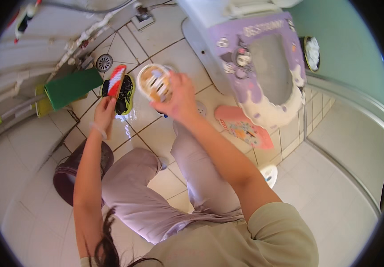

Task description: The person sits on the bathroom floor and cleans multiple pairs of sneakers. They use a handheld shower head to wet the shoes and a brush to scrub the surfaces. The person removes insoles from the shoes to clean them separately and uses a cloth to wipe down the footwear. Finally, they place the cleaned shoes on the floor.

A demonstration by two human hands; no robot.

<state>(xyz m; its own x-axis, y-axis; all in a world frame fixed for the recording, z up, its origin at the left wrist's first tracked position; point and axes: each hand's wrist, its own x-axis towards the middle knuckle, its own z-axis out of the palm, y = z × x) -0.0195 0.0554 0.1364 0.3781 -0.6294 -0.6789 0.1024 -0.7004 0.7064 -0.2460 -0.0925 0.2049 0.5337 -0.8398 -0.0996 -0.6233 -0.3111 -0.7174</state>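
My left hand (105, 111) grips the wooden handle of a scrubbing brush (116, 80). The brush's red and white bristles point up and away from me. In my right hand (180, 96) is a rounded, white-rimmed container (155, 82) with a tan and white striped face; motion blur hides what exactly it is. Below the brush, a black shoe with yellow-green edging (125, 98) lies on the tiled floor (160, 128). The brush covers part of this shoe. White suds (127, 125) wet the tiles just in front of it. Another item under my right hand is mostly hidden.
A toilet with a purple padded seat cover (235, 71) stands at right, above a pink printed mat (245, 126). A maroon bin (78, 170) is tipped beside my left arm. At left are a green scrubbing pad (73, 88), wall pipes (68, 55) and a floor drain (104, 62).
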